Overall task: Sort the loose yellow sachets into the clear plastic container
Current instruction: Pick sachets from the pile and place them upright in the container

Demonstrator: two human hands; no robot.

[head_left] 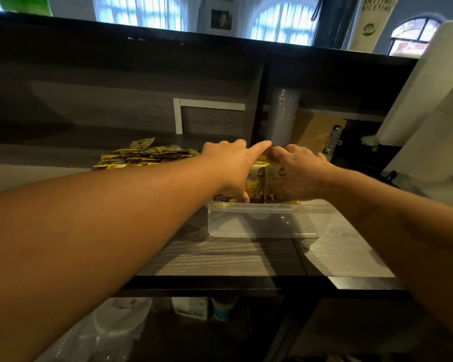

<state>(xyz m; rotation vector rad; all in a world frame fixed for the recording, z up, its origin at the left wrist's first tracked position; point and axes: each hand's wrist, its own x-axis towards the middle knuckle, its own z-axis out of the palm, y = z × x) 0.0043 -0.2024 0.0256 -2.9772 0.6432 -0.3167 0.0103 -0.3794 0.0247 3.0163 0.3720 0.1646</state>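
Both hands seating a sachet bundle in the container.

The left hand (230, 165) and right hand (298, 173) clamp upright yellow foil sachets (263, 178), apparently squaring them, inside the clear rectangular plastic container (262, 226) on the wood-grain desk (220, 257); a loose yellow sachet pile (144, 154) waits left.

The sachets (262, 178) are showing yellow with brown round marks, as is the loose pile (144, 154). The container (262, 223) is looking clear. The counter (220, 257) is displaying grey wood grain with a black edge.
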